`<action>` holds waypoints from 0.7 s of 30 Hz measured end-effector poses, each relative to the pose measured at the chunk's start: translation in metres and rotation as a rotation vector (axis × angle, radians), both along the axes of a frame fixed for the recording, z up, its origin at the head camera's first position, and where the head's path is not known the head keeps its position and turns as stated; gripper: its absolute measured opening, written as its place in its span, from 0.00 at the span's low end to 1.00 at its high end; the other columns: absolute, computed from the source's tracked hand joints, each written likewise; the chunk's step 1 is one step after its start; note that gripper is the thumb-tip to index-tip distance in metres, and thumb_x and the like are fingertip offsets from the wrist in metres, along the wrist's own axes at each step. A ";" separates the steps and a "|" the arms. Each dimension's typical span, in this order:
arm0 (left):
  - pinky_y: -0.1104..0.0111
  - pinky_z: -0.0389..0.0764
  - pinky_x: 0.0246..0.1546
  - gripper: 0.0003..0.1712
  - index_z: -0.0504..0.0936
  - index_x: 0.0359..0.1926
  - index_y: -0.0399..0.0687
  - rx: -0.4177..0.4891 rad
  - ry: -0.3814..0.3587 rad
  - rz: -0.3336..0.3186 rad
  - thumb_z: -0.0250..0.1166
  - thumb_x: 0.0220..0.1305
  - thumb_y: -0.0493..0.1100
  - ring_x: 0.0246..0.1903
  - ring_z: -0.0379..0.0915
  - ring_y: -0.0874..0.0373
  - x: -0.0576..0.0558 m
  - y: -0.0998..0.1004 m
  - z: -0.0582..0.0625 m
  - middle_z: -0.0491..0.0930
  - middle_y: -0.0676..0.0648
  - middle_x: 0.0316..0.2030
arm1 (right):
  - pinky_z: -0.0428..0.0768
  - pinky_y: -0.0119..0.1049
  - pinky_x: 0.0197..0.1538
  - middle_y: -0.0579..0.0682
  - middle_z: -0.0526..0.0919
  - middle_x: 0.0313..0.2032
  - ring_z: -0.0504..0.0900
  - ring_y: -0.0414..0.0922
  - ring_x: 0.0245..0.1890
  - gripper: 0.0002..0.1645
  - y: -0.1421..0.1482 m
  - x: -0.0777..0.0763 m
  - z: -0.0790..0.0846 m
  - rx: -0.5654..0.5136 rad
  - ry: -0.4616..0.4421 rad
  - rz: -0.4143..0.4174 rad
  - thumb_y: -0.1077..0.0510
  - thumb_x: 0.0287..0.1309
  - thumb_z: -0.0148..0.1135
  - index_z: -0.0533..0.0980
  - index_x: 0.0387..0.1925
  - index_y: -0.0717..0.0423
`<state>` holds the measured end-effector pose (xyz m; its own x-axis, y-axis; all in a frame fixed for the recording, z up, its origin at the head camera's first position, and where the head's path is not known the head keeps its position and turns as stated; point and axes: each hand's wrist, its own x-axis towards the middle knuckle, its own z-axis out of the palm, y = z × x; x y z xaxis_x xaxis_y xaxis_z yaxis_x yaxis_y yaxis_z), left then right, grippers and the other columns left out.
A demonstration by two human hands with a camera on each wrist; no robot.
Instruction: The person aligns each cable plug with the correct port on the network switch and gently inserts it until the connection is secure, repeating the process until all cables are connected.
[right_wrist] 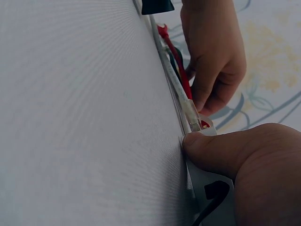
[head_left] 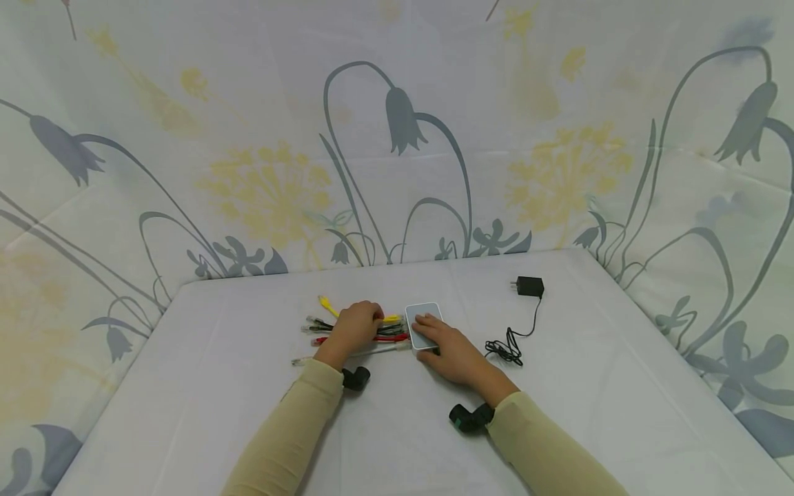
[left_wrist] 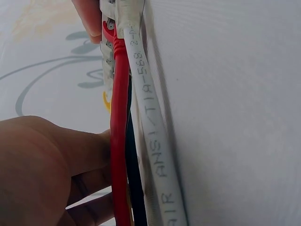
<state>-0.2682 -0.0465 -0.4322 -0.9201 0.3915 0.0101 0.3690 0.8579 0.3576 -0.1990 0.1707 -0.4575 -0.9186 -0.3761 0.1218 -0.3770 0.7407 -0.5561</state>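
A small white network switch [head_left: 422, 309] lies on the table under my right hand [head_left: 455, 355]. My right hand grips it, fingers over its top and thumb [right_wrist: 207, 148] on the near edge. Several short network cables lead left from its ports: a red cable [left_wrist: 121, 94], a white cable [left_wrist: 153, 127], black cables [head_left: 319, 329] and a yellow cable [head_left: 329, 306]. Over these cables my left hand [head_left: 353, 331] curls, thumb and fingers pinching among them close to the ports. The red cable partly hides its fingertips in the left wrist view.
At the back right lies a black power adapter [head_left: 530, 286], its thin cord [head_left: 507, 350] bunched to the right of the switch. The table [head_left: 236, 386] has a white cover, with a flower-patterned cloth [head_left: 260, 138] rising behind it. A black wrist camera [head_left: 471, 417] sits on my right wrist.
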 end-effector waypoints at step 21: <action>0.58 0.79 0.48 0.09 0.84 0.42 0.44 0.036 -0.020 -0.005 0.59 0.69 0.42 0.41 0.78 0.52 0.001 0.006 0.000 0.83 0.46 0.40 | 0.62 0.54 0.70 0.46 0.61 0.73 0.55 0.49 0.75 0.35 0.001 -0.001 -0.001 0.007 -0.009 -0.002 0.51 0.63 0.62 0.65 0.70 0.49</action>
<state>-0.2667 -0.0403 -0.4318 -0.9182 0.3961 0.0055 0.3658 0.8424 0.3957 -0.1999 0.1714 -0.4588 -0.9202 -0.3754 0.1110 -0.3709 0.7451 -0.5544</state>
